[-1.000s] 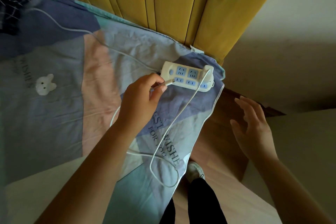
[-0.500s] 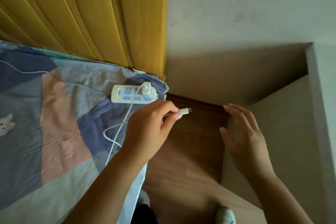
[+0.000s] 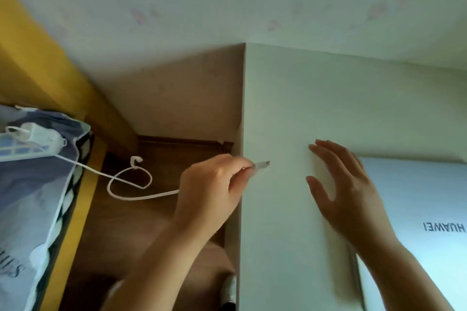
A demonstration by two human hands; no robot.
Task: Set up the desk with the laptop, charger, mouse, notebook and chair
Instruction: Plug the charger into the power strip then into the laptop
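Left hand [image 3: 214,184] pinching the charger cable [image 3: 131,195] just behind its plug [image 3: 262,165], tip poking over the counter [image 3: 283,108] edge. Right hand [image 3: 346,189] relaxed, fingers spread above the counter beside the closed laptop [image 3: 417,197]. Cable looping back over the floor [image 3: 151,230] to the power strip [image 3: 27,144] on the bed [image 3: 30,197].

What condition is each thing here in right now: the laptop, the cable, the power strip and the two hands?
Laptop: lid closed, lying on the desk.
Charger cable: plug end pinched in the left hand, not yet in the laptop.
Power strip: on the bed, charger brick plugged in.
Right hand: fingers straight, holding nothing.
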